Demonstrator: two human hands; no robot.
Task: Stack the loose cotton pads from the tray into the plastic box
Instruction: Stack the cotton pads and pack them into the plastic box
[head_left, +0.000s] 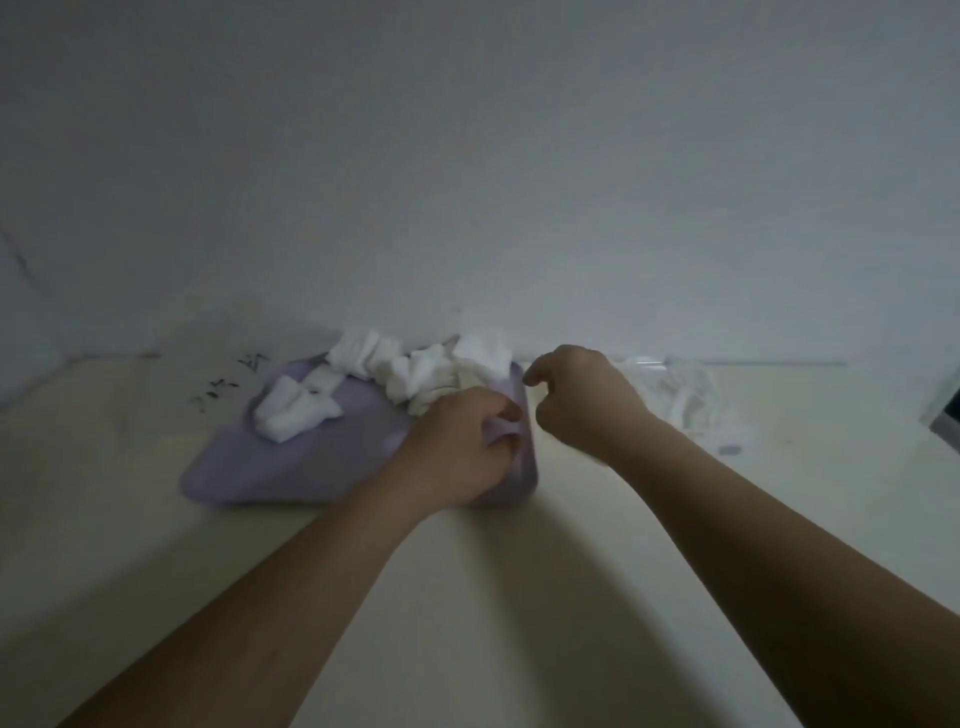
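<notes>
We record a cream bench (130, 519) set against a pale wall (467, 156). At far left, some dark marks (228, 384) lie on the bench surface; they are too blurred to read.

Next comes a lavender tray (291, 462), which sits on the bench. The cotton pads (426, 369) lie on it in two lots. A small cluster is near its left side, and a larger loose heap runs along its far edge to the far right corner. All are unstacked and overlapping.

The left hand (457, 447) is at the tray's right rim. Its fingers are curled over the edge and its thumb is on top, so it grips the tray itself.

Just right of the tray, the right hand (576, 395) is raised off the bench, apart from the rim. Its fingers are curled downward and inward, and we see nothing held in them.

Further right, near the wall, the clear plastic box (685, 405) rests on the bench, well apart from the tray. White shapes show through it, but blur prevents us from telling whether they are pads. A dark object (948, 410) is cut off by the right edge of the picture.
</notes>
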